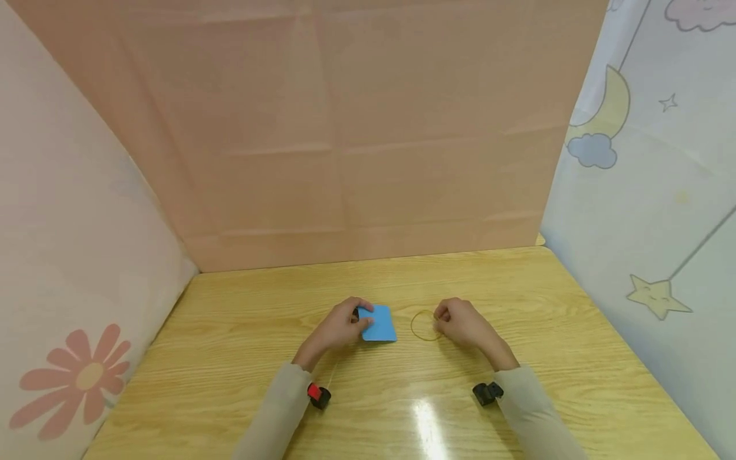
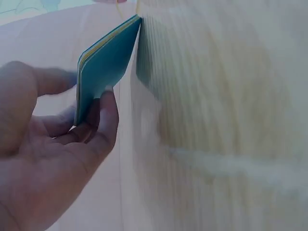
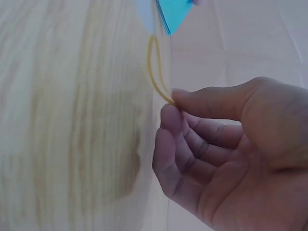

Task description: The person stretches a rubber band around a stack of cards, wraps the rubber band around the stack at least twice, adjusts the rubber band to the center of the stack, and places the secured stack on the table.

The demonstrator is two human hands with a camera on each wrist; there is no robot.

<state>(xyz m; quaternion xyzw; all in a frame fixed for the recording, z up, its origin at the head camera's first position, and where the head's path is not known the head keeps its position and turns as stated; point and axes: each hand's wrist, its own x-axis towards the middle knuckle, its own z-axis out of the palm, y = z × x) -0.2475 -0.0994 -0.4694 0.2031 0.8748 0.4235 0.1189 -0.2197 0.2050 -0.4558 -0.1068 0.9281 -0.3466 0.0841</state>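
Note:
My left hand (image 1: 344, 323) grips a small stack of square paper sheets (image 1: 379, 323) by its left side, thumb on one face and fingers on the other. Blue shows on the outer sheets, while yellowish layers appear along the stack's edge (image 2: 103, 45) in the left wrist view. To the right, my right hand (image 1: 462, 322) pinches a thin yellow rubber band (image 1: 423, 340) between thumb and forefinger. The band (image 3: 150, 62) hangs in a loose, unstretched loop, pointing toward the stack. A small gap separates band and stack in the head view.
Both hands are over a wood-grain table (image 1: 241, 358). A pinkish-brown sheet (image 1: 345, 140) hangs behind it, with patterned cloth walls at the left and right. Each wrist carries a small black camera, such as the right camera (image 1: 487, 393).

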